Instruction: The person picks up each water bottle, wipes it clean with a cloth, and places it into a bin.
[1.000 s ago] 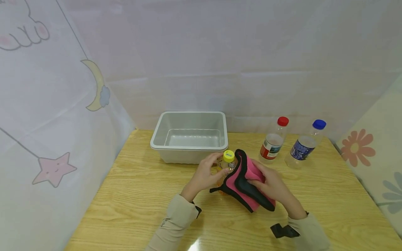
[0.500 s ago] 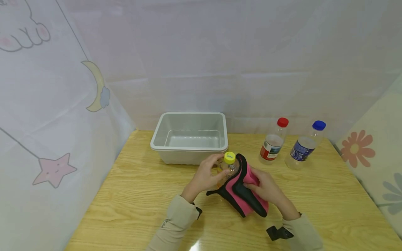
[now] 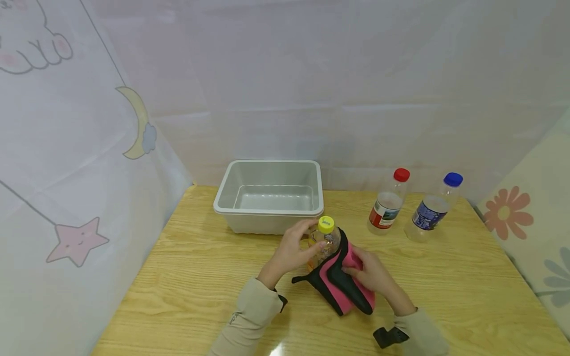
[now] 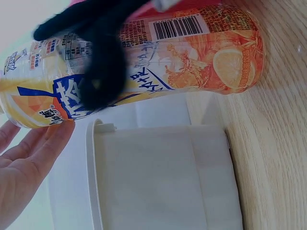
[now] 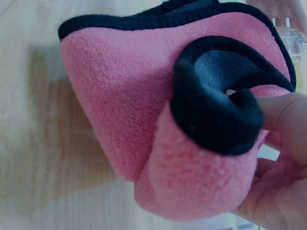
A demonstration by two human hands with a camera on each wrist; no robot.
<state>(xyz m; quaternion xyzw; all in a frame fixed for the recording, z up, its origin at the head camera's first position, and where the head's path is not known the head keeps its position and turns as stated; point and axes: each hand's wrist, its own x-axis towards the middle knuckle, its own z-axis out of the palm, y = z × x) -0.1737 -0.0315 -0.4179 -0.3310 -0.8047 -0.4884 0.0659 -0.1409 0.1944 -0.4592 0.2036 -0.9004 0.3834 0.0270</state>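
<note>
I see grey tub (image 3: 269,211) at left. Left hand (image 3: 288,253) curls round yellow-capped bottle (image 3: 329,241), I reckon to steady it on surface (image 3: 191,282). Pink cloth (image 3: 340,282), folded probably for thickness, at its right, gripped by right hand (image 3: 374,273). Red-capped bottle (image 3: 385,208), blue-capped bottle (image 3: 428,212) stand farther right, likely for elbow room.

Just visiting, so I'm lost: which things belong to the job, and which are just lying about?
Part of the job, it seems:
yellow-capped bottle, in the left hand
pink cloth, in the right hand

Apparently idle:
red-capped bottle
blue-capped bottle
gray bin
</note>
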